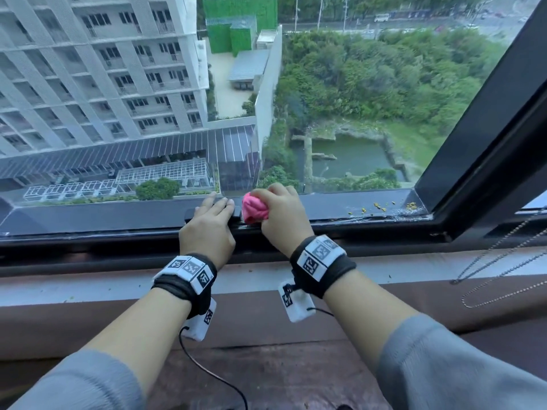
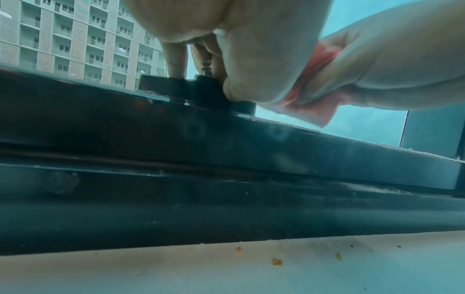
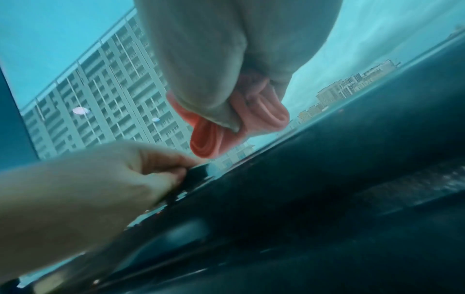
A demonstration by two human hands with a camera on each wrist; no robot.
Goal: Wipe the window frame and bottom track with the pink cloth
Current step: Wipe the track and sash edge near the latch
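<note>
Far left of the head view is just the dark window frame running along the bottom of the glass, with the bottom track below it, a narrow dark groove that looks grimy in the left wrist view.

Middle of the frame: the left hand sits on a small black window handle on the lower rail. The fingers lie fairly straight over the top, and the wrist views show the thumb tucked against its side, so it reads as a light grip on the handle, probably to steady or work the sash.

Just right of that, nearly touching, the right hand has the pink cloth bunched into a wad. The fingers are curled tight round it, and the folds poke out on the left side of the fist, pressed onto the rail right beside the handle.

Handling-wise, I'd say the cloth is soft, light and floppy, no risk of hurting anything. Balled up like this it gives a firm pad for the flat frame, but for the track you'd likely want a fold or corner pushed out over a fingertip so it gets down into the groove.

Further right, near the lower right corner of the pane, there are yellowish crumbs and dusty streaks on the frame, not wiped yet. Far right, a bead chain hangs over the brown window sill.
</note>
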